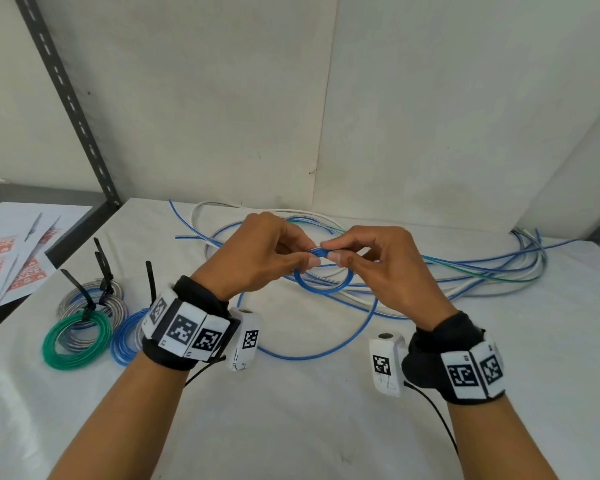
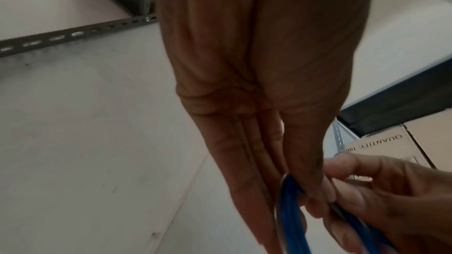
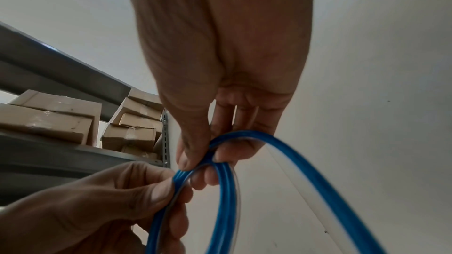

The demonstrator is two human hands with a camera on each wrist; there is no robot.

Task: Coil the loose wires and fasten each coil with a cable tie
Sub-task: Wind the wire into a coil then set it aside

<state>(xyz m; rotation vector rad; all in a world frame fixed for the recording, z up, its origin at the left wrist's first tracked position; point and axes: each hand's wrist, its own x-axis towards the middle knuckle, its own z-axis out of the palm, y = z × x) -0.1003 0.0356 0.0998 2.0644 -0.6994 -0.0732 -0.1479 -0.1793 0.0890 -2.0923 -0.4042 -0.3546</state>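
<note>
Blue wire coil (image 1: 323, 271) at frame centre, pinched by my left hand (image 1: 264, 251) and right hand (image 1: 378, 261) fingers (above the table (image 1: 291, 410)).

Bare white table (image 1: 291, 427) lies open nearer the person than the loose wires (image 1: 465, 271); left of those wires, tied coils (image 1: 84, 323) with upright black cable ties (image 1: 101, 268) block passage; behind them, a wall (image 1: 222, 98) closes off.

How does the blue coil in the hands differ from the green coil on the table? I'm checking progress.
The blue coil is held off the table, pinched by the left hand and right hand; the green coil lies flat on the table. The blue coil has few turns, a trailing tail and no tie; the green coil is thick and tied with a black cable tie. Both are round loops.
</note>
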